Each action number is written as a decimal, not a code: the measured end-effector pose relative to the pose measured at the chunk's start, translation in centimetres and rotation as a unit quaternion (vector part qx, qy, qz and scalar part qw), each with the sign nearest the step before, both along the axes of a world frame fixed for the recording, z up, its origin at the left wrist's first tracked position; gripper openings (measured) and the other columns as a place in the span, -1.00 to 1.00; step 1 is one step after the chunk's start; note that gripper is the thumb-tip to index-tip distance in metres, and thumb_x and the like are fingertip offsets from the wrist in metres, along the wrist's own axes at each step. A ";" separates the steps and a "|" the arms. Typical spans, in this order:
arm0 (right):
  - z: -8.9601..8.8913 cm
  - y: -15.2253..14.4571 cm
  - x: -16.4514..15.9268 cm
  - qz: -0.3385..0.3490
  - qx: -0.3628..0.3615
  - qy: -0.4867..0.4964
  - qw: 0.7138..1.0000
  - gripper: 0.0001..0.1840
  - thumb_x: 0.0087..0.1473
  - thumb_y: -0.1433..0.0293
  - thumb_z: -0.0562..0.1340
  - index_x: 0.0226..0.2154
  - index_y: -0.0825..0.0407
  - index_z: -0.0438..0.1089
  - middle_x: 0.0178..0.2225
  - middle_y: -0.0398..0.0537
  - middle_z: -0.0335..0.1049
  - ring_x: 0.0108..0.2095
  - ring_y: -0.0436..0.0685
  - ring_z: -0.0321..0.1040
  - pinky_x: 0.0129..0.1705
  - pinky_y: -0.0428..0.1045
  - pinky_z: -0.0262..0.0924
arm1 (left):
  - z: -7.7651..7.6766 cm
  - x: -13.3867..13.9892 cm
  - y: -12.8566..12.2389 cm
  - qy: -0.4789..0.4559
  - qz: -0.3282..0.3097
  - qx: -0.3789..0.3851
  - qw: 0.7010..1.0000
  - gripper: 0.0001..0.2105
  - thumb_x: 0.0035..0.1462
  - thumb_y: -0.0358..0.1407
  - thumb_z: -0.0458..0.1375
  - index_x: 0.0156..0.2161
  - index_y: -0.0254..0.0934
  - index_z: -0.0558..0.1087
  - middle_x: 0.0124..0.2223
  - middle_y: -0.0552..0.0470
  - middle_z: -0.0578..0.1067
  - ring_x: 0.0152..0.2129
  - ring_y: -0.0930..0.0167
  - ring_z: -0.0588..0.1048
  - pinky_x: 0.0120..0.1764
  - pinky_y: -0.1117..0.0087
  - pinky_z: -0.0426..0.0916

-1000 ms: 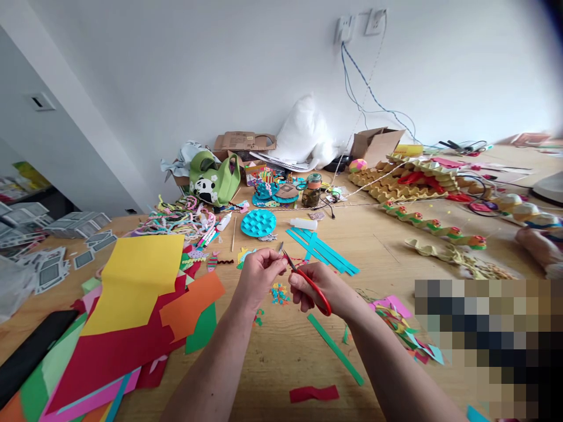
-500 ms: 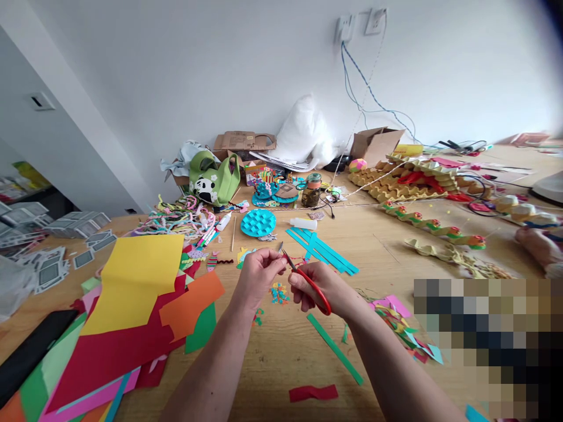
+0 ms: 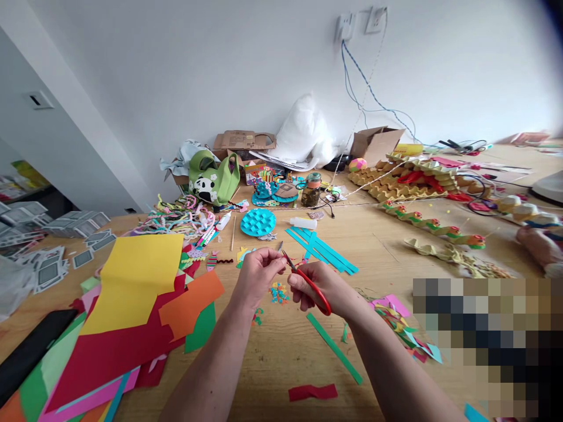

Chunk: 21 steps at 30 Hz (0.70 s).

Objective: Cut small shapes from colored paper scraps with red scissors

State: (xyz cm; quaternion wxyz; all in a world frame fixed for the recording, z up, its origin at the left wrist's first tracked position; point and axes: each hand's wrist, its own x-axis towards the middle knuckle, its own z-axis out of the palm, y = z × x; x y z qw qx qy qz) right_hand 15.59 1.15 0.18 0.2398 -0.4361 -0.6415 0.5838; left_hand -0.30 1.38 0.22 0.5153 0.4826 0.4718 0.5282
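My right hand (image 3: pixel 314 285) grips scissors (image 3: pixel 324 303) with red handles, their blades parted and pointing toward my left fingers. My left hand (image 3: pixel 260 271) is closed in a pinch beside the blade tips; whatever it holds is too small to make out. Below the hands lies a small heap of blue, orange and yellow paper bits (image 3: pixel 279 293), with a few green and red bits (image 3: pixel 257 317) nearer me. Beyond the hands sits a blue disc (image 3: pixel 258 222) covered in raised scale-like pieces. Blue paper strips (image 3: pixel 323 251) lie to its right.
Coloured paper sheets (image 3: pixel 136 281) cover the table's left side. A green strip (image 3: pixel 334 348) and a red strip (image 3: pixel 312 392) lie near me. A glue bottle (image 3: pixel 303 223), a jar (image 3: pixel 311 190) and egg cartons (image 3: pixel 396 181) stand farther back. Another person's hand (image 3: pixel 539 249) is at right.
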 end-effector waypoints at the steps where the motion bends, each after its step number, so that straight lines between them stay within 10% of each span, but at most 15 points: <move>1: 0.0 0.0 0.0 0.000 -0.002 0.002 1.000 -0.45 -0.11 -0.08 0.24 -0.58 0.09 0.26 -0.62 -0.10 0.36 -0.67 -0.03 0.32 -0.70 -0.18 0.03 | 0.0 0.0 0.0 -0.005 -0.001 -0.002 1.000 -0.89 -0.12 -0.30 0.24 -0.49 -0.32 0.47 -0.56 0.07 0.46 -0.56 0.48 0.40 -0.41 0.46 0.29; 21: 0.0 0.0 0.3 0.004 -0.016 0.000 1.000 -0.49 -0.10 -0.04 0.26 -0.56 0.09 0.25 -0.59 -0.09 0.39 -0.66 -0.03 0.34 -0.71 -0.20 0.03 | -0.3 0.0 0.1 -0.070 -0.021 -0.028 0.997 -0.90 -0.16 -0.34 0.28 -0.48 -0.33 0.49 -0.53 0.09 0.48 -0.56 0.51 0.40 -0.39 0.46 0.30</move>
